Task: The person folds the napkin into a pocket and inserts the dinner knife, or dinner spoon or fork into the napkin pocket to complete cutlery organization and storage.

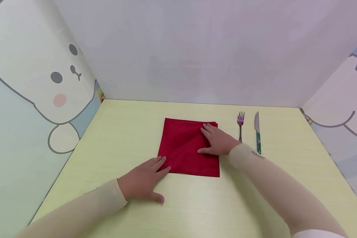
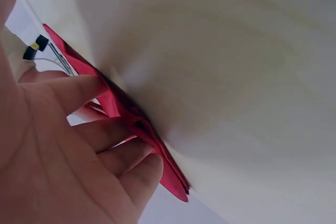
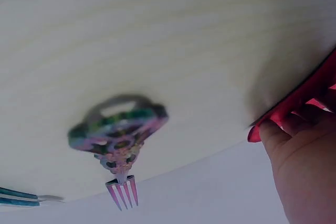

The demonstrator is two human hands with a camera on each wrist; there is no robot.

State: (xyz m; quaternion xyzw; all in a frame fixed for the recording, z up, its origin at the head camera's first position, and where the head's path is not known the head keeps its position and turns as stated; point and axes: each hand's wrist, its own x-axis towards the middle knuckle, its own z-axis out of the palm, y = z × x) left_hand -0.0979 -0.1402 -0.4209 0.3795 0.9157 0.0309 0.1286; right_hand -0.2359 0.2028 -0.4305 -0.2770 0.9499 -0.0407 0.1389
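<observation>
The red cloth (image 1: 181,147) lies under left fingers (image 1: 159,163) and right fingers (image 1: 211,130).

On the pale yellow table (image 1: 122,132), a red cloth (image 1: 181,142) is laid flat. To its right, a fork (image 1: 240,121) and a green-handled knife (image 1: 257,136) are set side by side, tines and blade pointed away.

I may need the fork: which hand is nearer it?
Right: the right hand rests on the red cloth, just left of the fork; the left hand is farther, at the cloth's near-left corner.
</observation>
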